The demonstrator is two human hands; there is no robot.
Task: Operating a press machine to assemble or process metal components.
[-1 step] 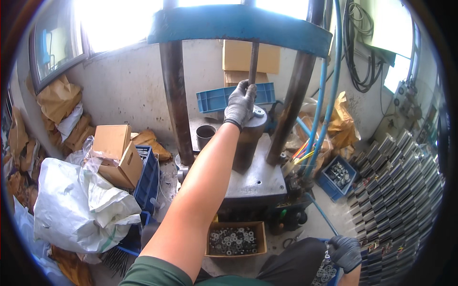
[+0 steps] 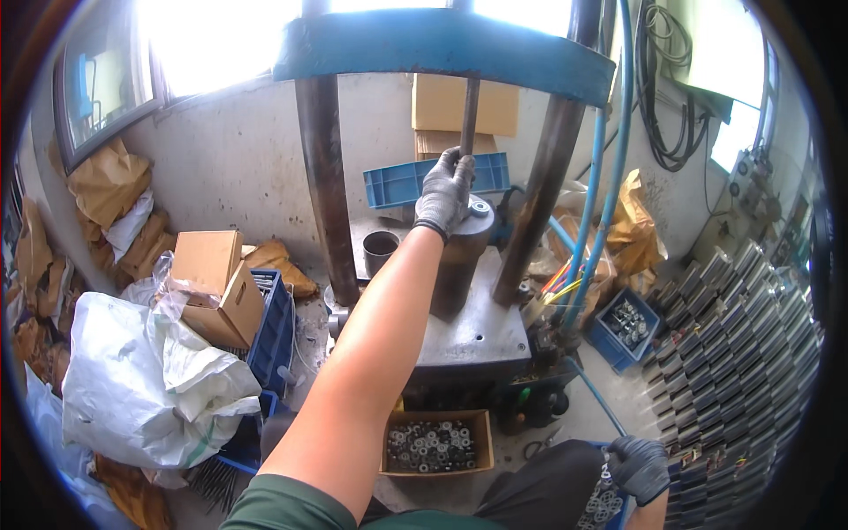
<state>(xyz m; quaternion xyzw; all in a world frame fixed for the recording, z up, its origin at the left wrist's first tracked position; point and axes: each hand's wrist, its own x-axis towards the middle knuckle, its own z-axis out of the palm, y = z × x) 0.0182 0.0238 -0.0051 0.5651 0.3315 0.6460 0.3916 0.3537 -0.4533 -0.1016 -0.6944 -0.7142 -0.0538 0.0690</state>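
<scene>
My left hand, in a grey knit glove, reaches up to the press. Its fingers close around the lower end of a thin steel rod that hangs upright below the blue crossbeam. Just under that hand stands a thick steel cylinder, with a small ring-shaped bearing on its top. At the lower right my right hand, gloved too, is closed on the end of a blue lever slanting down from the press.
A cardboard box of small metal rings sits before the press base. Beside my right hand lies a blue crate of ring parts. Metal bars are stacked at right. A white sack and cartons crowd the left.
</scene>
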